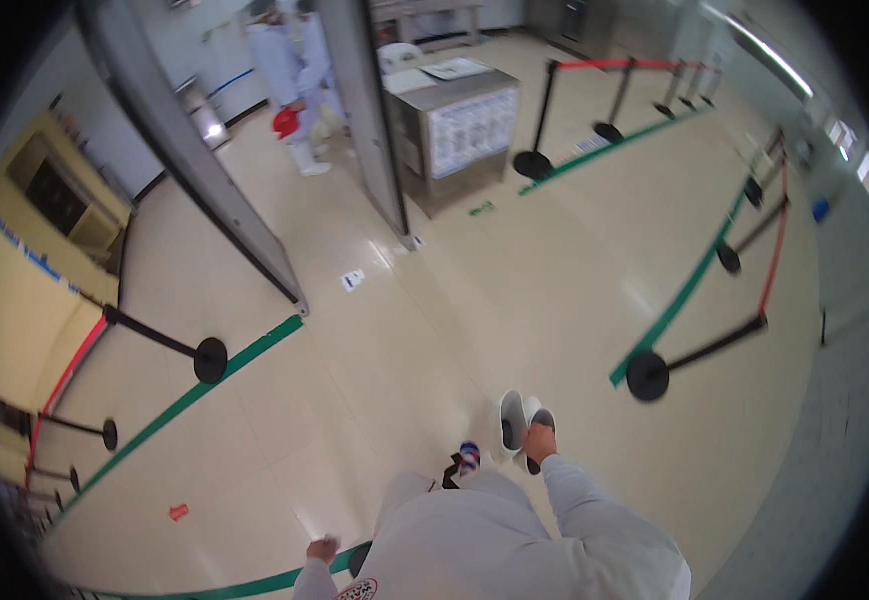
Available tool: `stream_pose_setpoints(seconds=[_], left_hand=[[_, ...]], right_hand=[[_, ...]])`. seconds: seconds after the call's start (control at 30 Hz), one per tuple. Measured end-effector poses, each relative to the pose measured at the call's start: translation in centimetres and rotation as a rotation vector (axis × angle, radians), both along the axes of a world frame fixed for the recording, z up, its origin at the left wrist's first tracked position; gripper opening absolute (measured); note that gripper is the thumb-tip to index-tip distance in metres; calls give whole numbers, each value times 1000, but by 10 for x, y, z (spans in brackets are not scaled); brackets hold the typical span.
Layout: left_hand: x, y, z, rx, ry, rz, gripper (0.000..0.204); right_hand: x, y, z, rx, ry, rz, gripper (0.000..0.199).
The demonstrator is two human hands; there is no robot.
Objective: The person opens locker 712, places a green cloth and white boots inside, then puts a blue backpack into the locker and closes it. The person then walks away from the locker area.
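Note:
My right hand [542, 440] is closed on the top rim of a white boot [533, 409], in front of me and slightly to the right. A second white boot [512, 424] stands against it on its left, its dark opening facing up. Just left of the boots, a foot in a blue, red and white sock or shoe [470, 457] shows below my body, with something black beside it. Out to the lower left hangs my left hand [325, 548], away from the boots; it is small and smeared, so its fingers cannot be made out.
A grey gate frame [380, 150] rises ahead, with a metal desk [460, 130] beside it. Black barrier posts [649, 376] with red belts and green floor tape [680, 300] line both sides. Beyond the gate stand people in white [280, 60], near something red [287, 123].

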State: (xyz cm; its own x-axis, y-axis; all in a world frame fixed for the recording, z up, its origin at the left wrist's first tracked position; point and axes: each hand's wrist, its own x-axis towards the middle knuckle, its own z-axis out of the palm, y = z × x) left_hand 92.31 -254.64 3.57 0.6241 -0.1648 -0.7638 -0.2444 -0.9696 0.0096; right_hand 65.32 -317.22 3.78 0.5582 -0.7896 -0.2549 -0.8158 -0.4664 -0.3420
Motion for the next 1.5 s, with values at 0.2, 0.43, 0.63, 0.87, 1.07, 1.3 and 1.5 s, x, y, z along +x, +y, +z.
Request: stream_pose_setpoints(seconds=[0.2, 0.43, 0.63, 0.87, 1.07, 1.3, 1.5], left_hand=[[-6, -61, 1, -34, 75, 537, 64], [175, -239, -75, -101, 108, 245, 70], [518, -403, -11, -431, -239, 265, 54], [859, -622, 100, -880, -455, 242, 28], [1006, -742, 112, -839, -347, 464, 31], [1174, -786, 118, -825, -516, 503, 31], [1331, -819, 27, -936, -425, 792, 34]], right_hand=[[214, -121, -9, -102, 169, 559, 37], [509, -231, 21, -116, -112, 504, 38], [690, -295, 206, 267, -423, 291, 27], [855, -387, 214, 360, -771, 384, 45], [1149, -441, 218, 292, -508, 577, 35], [1432, -535, 93, 201, -376, 592, 31], [1587, -562, 69, 199, -371, 475, 32]])
